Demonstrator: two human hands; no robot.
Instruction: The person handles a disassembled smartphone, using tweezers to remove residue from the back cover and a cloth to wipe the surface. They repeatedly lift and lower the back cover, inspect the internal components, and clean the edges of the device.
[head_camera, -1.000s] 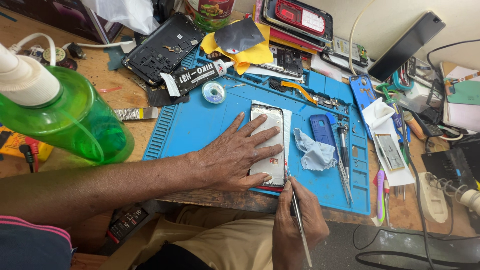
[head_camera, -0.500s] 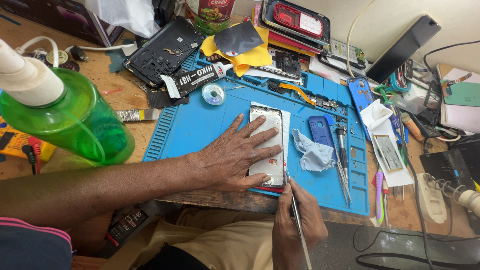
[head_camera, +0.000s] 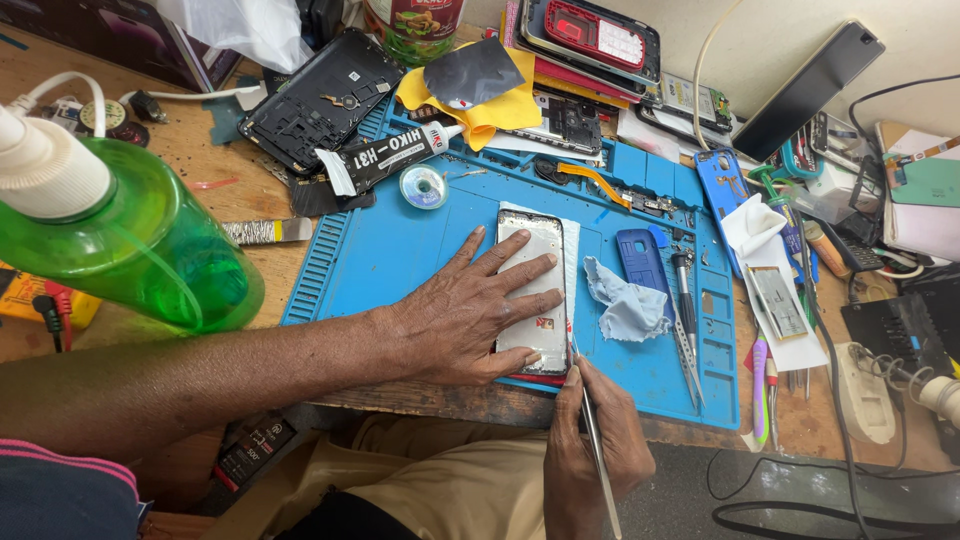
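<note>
Your left hand (head_camera: 455, 315) stays flat on the phone (head_camera: 533, 290), frame centre; right hand (head_camera: 590, 450) still grips the thin metal tool (head_camera: 592, 440) at its lower edge.

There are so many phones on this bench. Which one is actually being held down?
The pale phone lying on the blue mat, pinned under the left hand. The right hand holds a thin metal tool at its lower edge. The others lie untouched.

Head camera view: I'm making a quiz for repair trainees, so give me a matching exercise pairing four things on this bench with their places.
Things:
1. phone
2. thin metal tool
3. crumpled cloth
4. green bottle

Places:
A. far left on the wooden bench
B. in the right hand
C. under the left hand
D. on the blue mat, right of the phone

Pairs: 1-C, 2-B, 3-D, 4-A
</note>
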